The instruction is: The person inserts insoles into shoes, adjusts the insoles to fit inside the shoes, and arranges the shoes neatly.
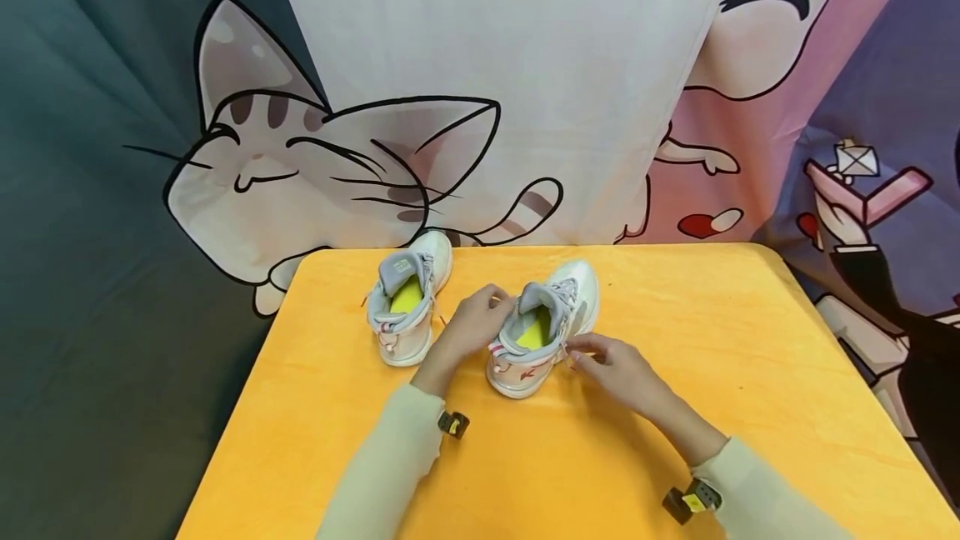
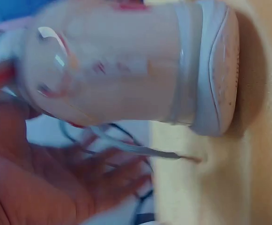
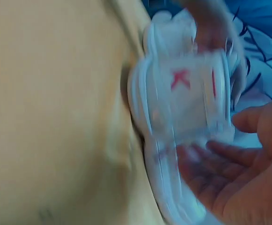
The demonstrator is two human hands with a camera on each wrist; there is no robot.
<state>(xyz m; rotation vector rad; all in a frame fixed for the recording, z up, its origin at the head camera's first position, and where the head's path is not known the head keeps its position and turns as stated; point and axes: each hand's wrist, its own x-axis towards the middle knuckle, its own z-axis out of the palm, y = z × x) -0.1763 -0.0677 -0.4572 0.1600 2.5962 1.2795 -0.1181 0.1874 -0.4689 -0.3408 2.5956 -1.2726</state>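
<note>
A white and pale pink sneaker with a yellow insole stands on the yellow table, toe pointing away and to the right. My left hand is at its left side; in the left wrist view the fingers stretch out beside a dangling lace, with the thumb up near the shoe's collar. On the other side, my right hand has its fingertips right at the sneaker's edge, by a lace end. Thumb and fingers stand apart in the right wrist view. The matching sneaker sits to the left.
The yellow table ends at a back edge against a hanging cloth printed with a cartoon cat. Dark green fabric hangs on the left. Small devices are strapped at both wrists.
</note>
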